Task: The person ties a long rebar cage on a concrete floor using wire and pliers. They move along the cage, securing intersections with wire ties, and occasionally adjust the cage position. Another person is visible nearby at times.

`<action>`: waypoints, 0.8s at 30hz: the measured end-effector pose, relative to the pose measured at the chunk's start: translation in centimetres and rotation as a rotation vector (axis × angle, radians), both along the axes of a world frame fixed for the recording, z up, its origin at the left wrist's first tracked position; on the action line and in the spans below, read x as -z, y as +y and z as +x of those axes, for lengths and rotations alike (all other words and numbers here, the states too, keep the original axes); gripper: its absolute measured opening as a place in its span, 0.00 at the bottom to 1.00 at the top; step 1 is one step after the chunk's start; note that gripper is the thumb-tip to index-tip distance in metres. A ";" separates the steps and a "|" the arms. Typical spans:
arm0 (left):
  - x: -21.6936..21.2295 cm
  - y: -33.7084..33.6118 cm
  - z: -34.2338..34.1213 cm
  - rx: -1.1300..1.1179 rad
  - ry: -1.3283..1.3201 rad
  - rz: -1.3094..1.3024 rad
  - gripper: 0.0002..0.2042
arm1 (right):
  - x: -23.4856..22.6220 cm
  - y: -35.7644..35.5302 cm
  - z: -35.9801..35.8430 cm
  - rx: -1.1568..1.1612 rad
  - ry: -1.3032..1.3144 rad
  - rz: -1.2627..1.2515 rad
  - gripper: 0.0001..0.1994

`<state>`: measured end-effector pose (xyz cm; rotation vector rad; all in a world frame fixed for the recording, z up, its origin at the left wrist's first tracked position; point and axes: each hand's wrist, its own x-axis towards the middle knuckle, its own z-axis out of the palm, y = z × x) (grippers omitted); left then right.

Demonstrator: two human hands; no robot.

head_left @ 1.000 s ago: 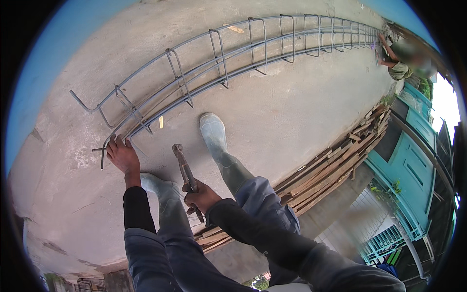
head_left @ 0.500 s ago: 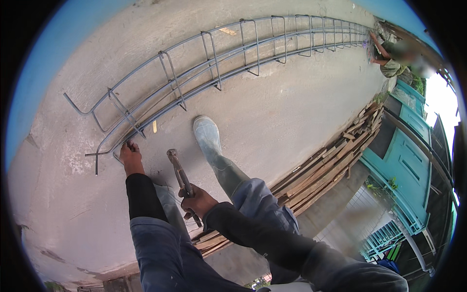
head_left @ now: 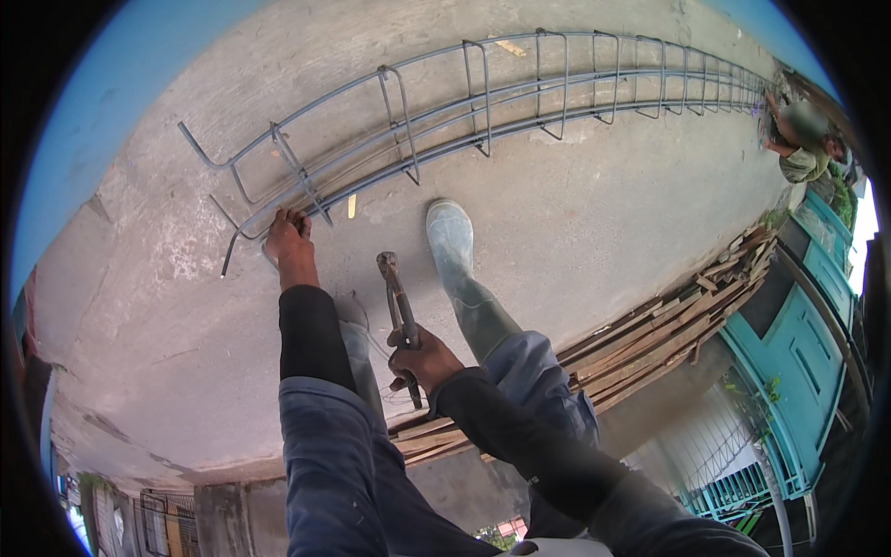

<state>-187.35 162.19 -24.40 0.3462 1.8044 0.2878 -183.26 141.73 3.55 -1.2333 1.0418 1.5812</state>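
A long reinforcing-bar cage (head_left: 483, 97), with several rectangular stirrups along it, lies across the concrete floor and curves in the view. My left hand (head_left: 292, 249) closes around a lower bar near the cage's left end, beside the bent bar ends. In my right hand (head_left: 429, 360) are steel pincers (head_left: 401, 302), gripped by the handles with the jaws pointing away from me. They are apart from the cage. Thin wire (head_left: 379, 345) loops beside the right hand. Whether the pincers' jaws are fully closed is hard to see.
A co-worker (head_left: 800, 139) crouches at the cage's far right end, hands near it. My rubber boot (head_left: 450, 232) stands between cage and pincers. Stacked timber planks (head_left: 668, 325) lie to the right, before a turquoise gate (head_left: 789, 371). A small wood scrap (head_left: 352, 206) rests beside the cage.
The whole scene has shifted to the right in view. The cage's bent left-end bars lie at a different angle beside my left hand. My right hand still holds the pincers.
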 end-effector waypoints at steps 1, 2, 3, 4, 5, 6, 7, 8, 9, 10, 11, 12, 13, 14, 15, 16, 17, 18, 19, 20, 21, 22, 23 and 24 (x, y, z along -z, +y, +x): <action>0.1 0.1 -0.2 0.002 -0.019 -0.038 0.11 | 0.0 0.0 -0.1 0.001 -0.004 -0.006 0.19; 0.1 -0.2 0.1 -0.006 -0.016 -0.034 0.11 | 0.1 0.0 -0.1 0.004 -0.013 -0.015 0.19; 0.1 -1.0 0.5 -0.015 -0.013 -0.030 0.11 | 0.2 0.0 -0.1 0.008 -0.021 -0.025 0.19; 0.1 -1.7 0.9 -0.024 -0.010 -0.026 0.11 | 0.2 -0.1 -0.2 -0.003 -0.021 -0.029 0.19; 0.1 -2.1 1.1 -0.035 -0.006 -0.019 0.11 | 0.2 -0.1 -0.1 -0.016 -0.019 -0.031 0.19; 0.2 -2.0 1.2 -0.055 -0.013 -0.037 0.11 | 0.2 -0.1 0.0 -0.030 -0.018 -0.033 0.19; 0.2 -1.8 1.3 -0.076 -0.019 -0.054 0.11 | 0.2 -0.1 0.2 -0.031 -0.021 -0.026 0.19; 0.3 -1.4 0.8 -0.096 -0.020 -0.068 0.12 | 0.0 0.0 0.0 -0.033 -0.018 -0.015 0.19; 0.6 -0.9 0.4 -0.092 0.004 -0.036 0.11 | -0.2 0.1 -0.1 -0.035 -0.014 -0.002 0.19; 0.8 -0.3 0.1 -0.089 0.030 -0.003 0.11 | -0.3 0.2 -0.2 -0.029 -0.006 0.007 0.19; 1.0 0.1 -0.4 -0.084 0.054 0.029 0.10 | -0.4 0.4 -0.2 -0.021 0.000 0.013 0.19; 0.1 -0.7 0.8 -0.084 0.117 0.058 0.10 | -0.2 0.2 0.1 -0.008 -0.008 0.004 0.19; -1.0 -2.0 1.8 -0.085 0.181 0.089 0.10 | 0.0 0.1 0.3 -0.004 -0.024 -0.008 0.19; -2.4 -2.4 2.0 -0.089 0.249 0.131 0.09 | 0.0 0.0 0.3 -0.002 -0.034 -0.009 0.19; -2.8 -2.4 1.3 -0.119 0.208 0.195 0.10 | -0.1 0.0 0.4 0.003 -0.045 -0.011 0.18; -3.3 -2.3 0.3 -0.150 0.165 0.257 0.10 | -0.2 0.1 0.4 0.006 -0.037 -0.013 0.18; -3.6 -1.7 -0.7 -0.184 0.119 0.324 0.11 | -0.1 0.3 0.3 0.007 -0.031 -0.010 0.18; -4.0 -1.1 -1.4 -0.174 0.078 0.327 0.12 | -0.1 0.1 0.5 0.010 -0.037 -0.024 0.18; -4.1 -0.6 -2.0 -0.166 0.032 0.318 0.14 | -0.1 -0.1 0.4 0.004 -0.035 -0.015 0.18; -4.2 0.0 -2.5 -0.086 -0.020 0.356 0.15 | -0.1 0.0 0.3 -0.003 -0.039 -0.015 0.18; -3.7 1.9 -3.7 0.011 -0.003 0.438 0.15 | 0.4 -0.1 -0.9 -0.018 -0.035 0.025 0.17; -4.0 2.4 -1.4 0.029 -0.003 0.420 0.15 | 0.5 -0.4 -0.8 0.027 -0.051 0.031 0.17; -4.5 2.7 0.3 0.045 -0.040 0.391 0.16 | 0.7 -0.6 -0.8 0.021 -0.064 0.005 0.21; -4.8 3.0 1.7 0.030 -0.036 0.367 0.16 | 0.7 -0.7 -0.8 0.014 -0.071 0.006 0.19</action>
